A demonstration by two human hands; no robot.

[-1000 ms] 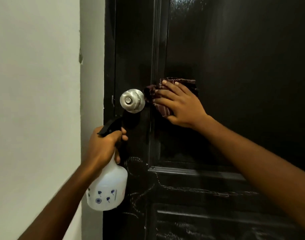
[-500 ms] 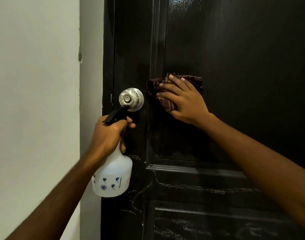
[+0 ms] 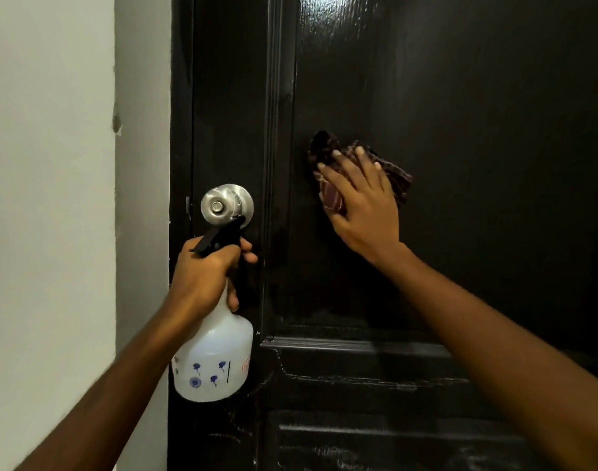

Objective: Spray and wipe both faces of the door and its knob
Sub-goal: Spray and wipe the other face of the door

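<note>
Pressing a dark checked cloth (image 3: 331, 195) flat on the black door (image 3: 477, 113), the right hand (image 3: 362, 205) is lying open, with its fingers straight and spread out. It is pushing on the cloth, not grabbing it. The cloth is all bunched up, and bits of it are poking out above the fingertips and on both sides of the hand. It is sitting on the tall top part of the door, up and to the right of the knob (image 3: 226, 205). The knob is round and silver with a little keyhole in the middle, and it is sticking out near the left edge of the door. The left hand (image 3: 205, 270) is gripping the neck of a white spray bottle (image 3: 216, 355), with its fingers curling tight around it. The bottle's black top is pointing up at the knob, and its tip is showing right over the knob's bottom edge, but I cannot tell if they are touching. The fat white part of the bottle is hanging under the hand, showing small blue pictures. Light is shining on the top of the door. Thin white scratchy lines are running across the lower part of the door. A pale wall (image 3: 49, 198) is standing on the left.
</note>
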